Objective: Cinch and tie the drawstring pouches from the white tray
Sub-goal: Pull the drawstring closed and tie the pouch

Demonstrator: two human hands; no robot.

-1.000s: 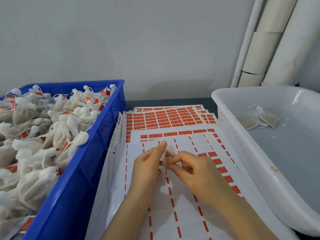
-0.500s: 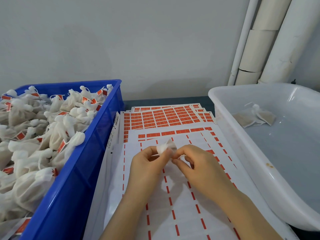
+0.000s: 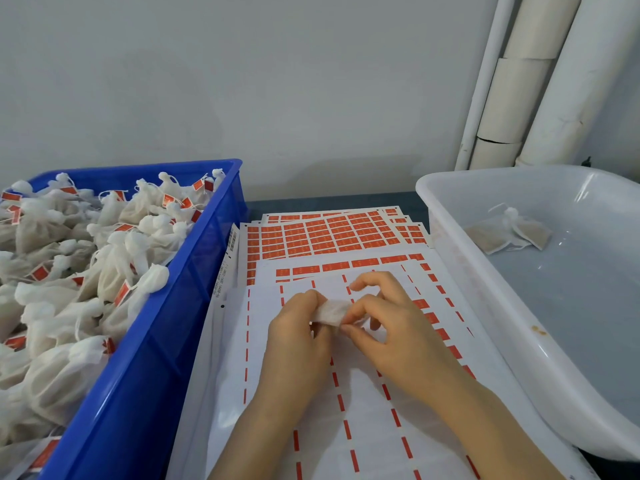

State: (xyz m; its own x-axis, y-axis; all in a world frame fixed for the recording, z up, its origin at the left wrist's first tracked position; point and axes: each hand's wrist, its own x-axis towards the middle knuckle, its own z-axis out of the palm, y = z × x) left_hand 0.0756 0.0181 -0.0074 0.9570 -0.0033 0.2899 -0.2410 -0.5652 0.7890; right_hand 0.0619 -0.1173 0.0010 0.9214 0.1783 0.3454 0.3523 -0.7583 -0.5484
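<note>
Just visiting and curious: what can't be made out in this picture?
Head view:
- Small white fabric piece pinched between left hand and right hand: fingers hide any drawstring or knot.
- Orange-and-white label sheets: print too small to read.
- Blue plastic crate of tied white pouches: cut off at the left edge.
- White plastic tray: right part out of frame; flat beige pouches inside blurred.

Soft even light, wide-angle edge distortion
</note>
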